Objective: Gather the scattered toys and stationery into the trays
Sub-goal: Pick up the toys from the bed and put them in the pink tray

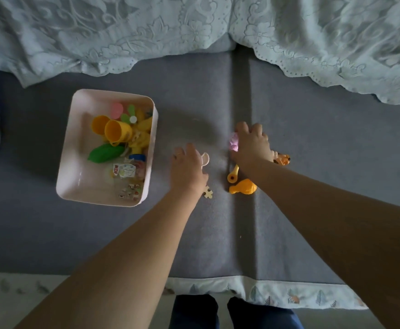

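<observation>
Both hands reach forward over a grey sofa seat [312,143]. The left hand [188,166] lies palm down with its fingers over a white loop-shaped piece [205,158]; whether it grips the piece cannot be told. A small puzzle piece [208,192] lies just by its wrist. The right hand [251,144] has its fingers curled onto a pink toy [232,143]. Near that wrist lie a yellow spoon-like toy [232,175], a yellow-orange plastic toy [243,187] and an orange figure [282,159]. To the left, well apart, a pale pink tray [75,148] holds two yellow cups [113,130], a green leaf [105,151], a pinwheel flower [132,118] and sticker sheets [126,170]. A lace cover [146,32] drapes the backrest.
</observation>
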Demonstrator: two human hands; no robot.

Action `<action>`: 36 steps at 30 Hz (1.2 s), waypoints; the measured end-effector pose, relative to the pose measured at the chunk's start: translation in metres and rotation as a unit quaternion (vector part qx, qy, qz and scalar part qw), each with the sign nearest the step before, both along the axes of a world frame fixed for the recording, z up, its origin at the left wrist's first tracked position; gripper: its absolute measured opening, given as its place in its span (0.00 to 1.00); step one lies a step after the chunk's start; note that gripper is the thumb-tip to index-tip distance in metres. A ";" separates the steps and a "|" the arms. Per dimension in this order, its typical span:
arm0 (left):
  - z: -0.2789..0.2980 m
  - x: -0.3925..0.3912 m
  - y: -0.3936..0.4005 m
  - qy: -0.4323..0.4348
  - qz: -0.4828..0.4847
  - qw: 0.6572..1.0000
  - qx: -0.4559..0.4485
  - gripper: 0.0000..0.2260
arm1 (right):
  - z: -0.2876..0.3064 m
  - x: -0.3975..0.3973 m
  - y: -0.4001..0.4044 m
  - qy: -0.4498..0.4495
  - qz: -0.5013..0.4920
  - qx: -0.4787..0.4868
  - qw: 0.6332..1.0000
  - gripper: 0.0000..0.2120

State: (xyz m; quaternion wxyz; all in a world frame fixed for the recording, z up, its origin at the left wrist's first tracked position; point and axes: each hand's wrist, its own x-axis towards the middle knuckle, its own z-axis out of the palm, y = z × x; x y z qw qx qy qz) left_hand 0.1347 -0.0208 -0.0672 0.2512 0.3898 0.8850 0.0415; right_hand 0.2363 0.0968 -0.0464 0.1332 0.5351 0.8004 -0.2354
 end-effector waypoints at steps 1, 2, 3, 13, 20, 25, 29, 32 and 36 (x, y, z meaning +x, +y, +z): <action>0.009 -0.008 -0.003 0.007 0.007 1.000 0.019 0.25 | 0.006 -0.011 -0.005 0.013 0.011 -0.008 1.000 0.25; 0.017 -0.015 -0.005 0.016 0.012 0.999 0.033 0.26 | 0.011 -0.020 -0.010 0.027 0.024 -0.014 0.999 0.26; 0.024 -0.024 -0.009 0.027 0.019 0.999 0.037 0.27 | 0.016 -0.031 -0.015 0.042 0.037 -0.019 0.998 0.26; 0.062 -0.164 -0.069 0.085 0.098 0.991 0.034 0.28 | 0.050 -0.156 -0.067 0.151 0.085 -0.034 0.984 0.26; 0.060 -0.226 -0.049 0.099 0.065 0.989 0.087 0.24 | 0.044 -0.203 -0.061 0.167 0.074 -0.020 0.983 0.23; 0.054 -0.223 -0.043 0.096 0.047 0.991 0.085 0.30 | 0.031 -0.200 -0.065 0.154 0.047 -0.002 0.987 0.23; 0.051 -0.197 -0.037 0.090 0.005 0.992 0.086 0.28 | 0.026 -0.171 -0.067 0.137 0.037 -0.013 0.990 0.25; 0.053 -0.171 -0.027 0.087 -0.025 0.993 0.080 0.26 | 0.024 -0.148 -0.063 0.127 0.021 -0.016 0.992 0.26; 0.048 -0.135 -0.012 0.070 -0.064 0.992 0.082 0.28 | 0.021 -0.109 -0.047 0.100 0.021 -0.014 0.995 0.26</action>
